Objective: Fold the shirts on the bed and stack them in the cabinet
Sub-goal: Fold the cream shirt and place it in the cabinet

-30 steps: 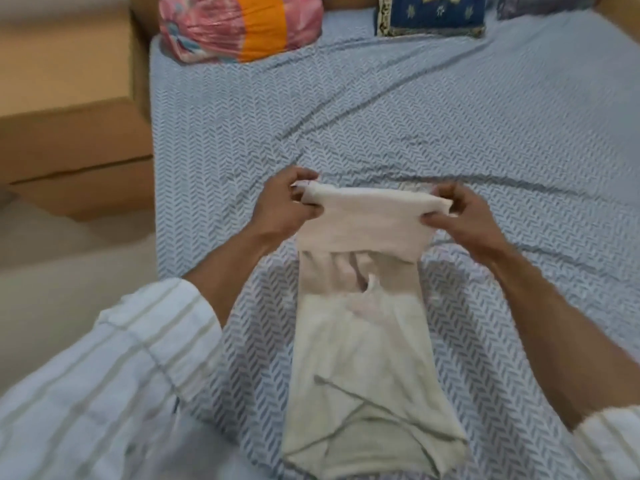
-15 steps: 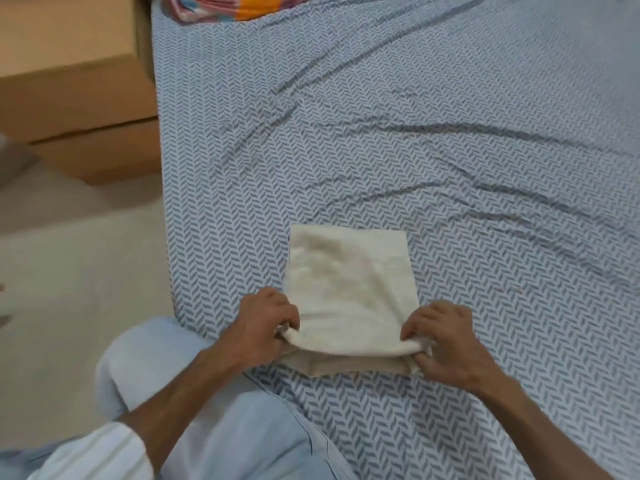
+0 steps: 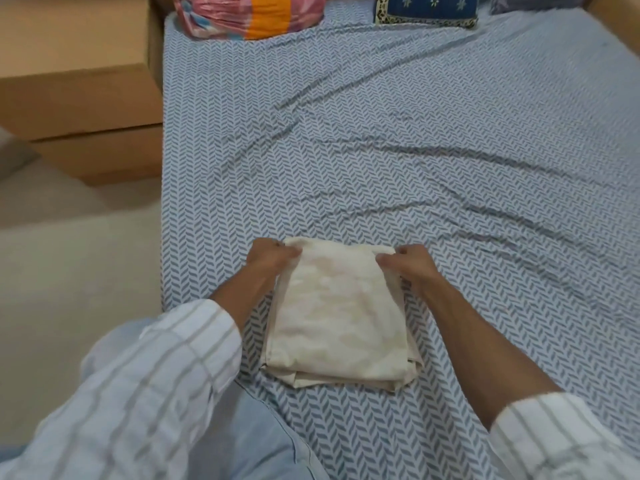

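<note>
Cream shirt [image 3: 337, 317] lay folded into a compact rectangle on the bed [image 3: 415, 150], near its front-left corner, just ahead of the person's knee. Several layers showed at the near edge, the lowest sticking out slightly at the bottom right corner.

Left hand [image 3: 270, 259] sat at the far left corner of the shirt, fingers curled over the folded edge, pinching the cloth. Right hand [image 3: 412, 265] sat at the far right corner, thumb on top and fingers curled round the edge, likewise pinching it. Both forearms ran along the shirt's two sides. Striped white sleeves [image 3: 149, 386] were pushed up above the wrists.

Bed sheet was blue-grey with a herringbone print, creased in long diagonal wrinkles across the middle and right. At the head of the bed: a pink and orange bundle [image 3: 249, 15] on the left, a dark blue cushion with a patterned border [image 3: 426, 8] right of it, the two apart. A brown wooden unit [image 3: 79, 88] stood against the bed's left side, with pale floor [image 3: 76, 265] in front of it.
</note>
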Demonstrator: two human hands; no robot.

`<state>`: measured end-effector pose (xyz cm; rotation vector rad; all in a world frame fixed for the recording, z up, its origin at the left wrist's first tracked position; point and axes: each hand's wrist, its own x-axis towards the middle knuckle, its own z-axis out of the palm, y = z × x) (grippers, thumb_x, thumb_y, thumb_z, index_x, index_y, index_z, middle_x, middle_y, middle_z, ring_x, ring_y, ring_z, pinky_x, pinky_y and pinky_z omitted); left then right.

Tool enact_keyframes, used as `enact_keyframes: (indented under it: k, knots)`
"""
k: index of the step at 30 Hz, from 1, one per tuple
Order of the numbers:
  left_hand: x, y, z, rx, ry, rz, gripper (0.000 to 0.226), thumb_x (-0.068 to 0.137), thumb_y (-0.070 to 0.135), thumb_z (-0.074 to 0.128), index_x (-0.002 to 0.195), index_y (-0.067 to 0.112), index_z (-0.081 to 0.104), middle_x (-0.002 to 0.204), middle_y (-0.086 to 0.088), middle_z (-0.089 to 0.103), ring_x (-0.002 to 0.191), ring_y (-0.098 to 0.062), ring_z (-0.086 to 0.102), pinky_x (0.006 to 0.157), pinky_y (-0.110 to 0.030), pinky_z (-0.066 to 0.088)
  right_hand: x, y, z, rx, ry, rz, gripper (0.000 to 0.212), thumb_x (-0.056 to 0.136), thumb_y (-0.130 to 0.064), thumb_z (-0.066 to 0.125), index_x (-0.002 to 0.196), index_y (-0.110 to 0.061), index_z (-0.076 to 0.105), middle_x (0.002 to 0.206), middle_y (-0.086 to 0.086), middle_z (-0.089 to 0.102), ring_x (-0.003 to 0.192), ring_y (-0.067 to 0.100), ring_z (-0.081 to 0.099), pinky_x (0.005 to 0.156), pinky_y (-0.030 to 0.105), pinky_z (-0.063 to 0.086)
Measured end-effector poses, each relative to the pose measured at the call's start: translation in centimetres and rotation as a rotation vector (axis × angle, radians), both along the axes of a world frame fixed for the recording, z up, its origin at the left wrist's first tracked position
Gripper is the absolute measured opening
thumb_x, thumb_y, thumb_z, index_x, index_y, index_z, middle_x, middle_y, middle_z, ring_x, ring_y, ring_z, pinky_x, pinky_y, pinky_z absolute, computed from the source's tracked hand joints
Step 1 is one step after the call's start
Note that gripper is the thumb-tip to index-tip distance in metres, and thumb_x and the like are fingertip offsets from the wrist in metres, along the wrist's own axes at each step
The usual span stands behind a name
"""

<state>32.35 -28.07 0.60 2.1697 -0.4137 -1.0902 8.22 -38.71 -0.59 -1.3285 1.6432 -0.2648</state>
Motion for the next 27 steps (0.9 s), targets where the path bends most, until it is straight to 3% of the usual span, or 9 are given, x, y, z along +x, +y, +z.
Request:
enact_keyframes:
  k: [2,4,7,9,11,15,20,25,27]
  knots:
    - [0.4,-1.0,-0.8,0.025,-0.052,0.030,0.033,0.086,0.030,0.075,0.102,0.003,0.068,0.099,-0.024,0.068,0.098,-0.035,0.068,0.081,-0.039,0.058,0.3,-0.7,-0.5,-0.001,-0.055,-0.079,0.038,0.083,-0.025,0.078,0.104,0.005,0.066,0.084,0.019,0.063,0.087,0.030,0.065,0.067,0.034,0.043]
    - [0.5,-1.2,-1.2,0.001,-0.105,0.038,0.025,0.088,0.031,0.071,0.094,0.009,0.061,0.090,-0.012,0.065,0.091,-0.032,0.066,0.075,-0.031,0.052,0.2,-0.5,-0.5,-0.072,-0.039,-0.107,0.033,0.088,-0.025,0.072,0.101,0.004,0.064,0.085,0.028,0.058,0.087,0.037,0.065,0.066,0.036,0.041]
    - [-0.2,0.2,-1.0,0.020,-0.164,-0.109,0.042,0.083,0.042,0.076,0.100,0.015,0.049,0.092,-0.003,0.054,0.086,-0.024,0.055,0.068,-0.029,0.043,-0.4,1.2,-0.3,-0.100,-0.032,0.018,0.027,0.084,-0.034,0.076,0.089,-0.015,0.058,0.079,0.002,0.059,0.078,0.023,0.064,0.062,0.031,0.047]
    - [-0.4,1.6,-0.7,0.053,-0.096,-0.234,0.065,0.067,0.050,0.088,0.112,0.014,0.057,0.101,-0.001,0.063,0.093,-0.022,0.062,0.074,-0.031,0.053,-0.7,2.7,0.6,-0.016,-0.090,0.106,0.029,0.075,-0.033,0.087,0.092,-0.020,0.067,0.082,-0.010,0.068,0.070,0.005,0.068,0.053,0.021,0.049]
    - [-0.3,2.7,-0.3,0.086,-0.012,-0.315,0.067,0.055,0.042,0.096,0.110,0.014,0.069,0.102,-0.003,0.073,0.092,-0.022,0.069,0.081,-0.037,0.060,-1.4,3.7,1.1,0.099,-0.137,0.193,0.030,0.068,-0.022,0.092,0.090,-0.021,0.072,0.082,-0.011,0.073,0.066,-0.001,0.069,0.050,0.016,0.050]
    - [-0.4,3.7,1.3,0.071,0.160,-0.356,0.049,0.063,0.009,0.093,0.107,0.007,0.071,0.100,-0.007,0.075,0.091,-0.024,0.072,0.084,-0.036,0.060,-1.3,3.9,2.3,0.282,-0.113,0.343,0.033,0.064,-0.012,0.092,0.093,-0.012,0.077,0.087,0.002,0.078,0.078,0.018,0.074,0.060,0.029,0.059]
    - [2.0,4.5,6.2,-0.215,0.280,-0.327,0.044,0.072,0.006,0.086,0.113,0.010,0.069,0.104,-0.008,0.077,0.099,-0.027,0.073,0.090,-0.047,0.058,-0.1,2.6,7.4,0.111,-0.311,0.360,0.031,0.073,-0.003,0.083,0.101,-0.011,0.074,0.094,0.007,0.078,0.090,0.026,0.074,0.076,0.038,0.060]
    - [4.1,5.8,12.5,-0.494,-0.048,-0.333,0.051,0.067,-0.004,0.086,0.103,0.028,0.069,0.094,0.013,0.076,0.092,-0.004,0.072,0.079,-0.024,0.059,1.1,1.9,13.4,-0.247,-0.344,0.480,0.032,0.071,-0.003,0.086,0.095,-0.018,0.072,0.083,-0.008,0.077,0.080,0.006,0.072,0.072,0.027,0.057]
    - [4.4,7.3,12.8,-0.548,-0.218,-0.418,0.051,0.066,-0.002,0.088,0.100,0.032,0.070,0.090,0.024,0.074,0.088,0.006,0.069,0.074,-0.016,0.055,1.3,3.0,13.7,-0.339,-0.255,0.538,0.037,0.072,-0.005,0.086,0.103,-0.020,0.072,0.090,-0.008,0.077,0.089,0.006,0.072,0.077,0.025,0.054]
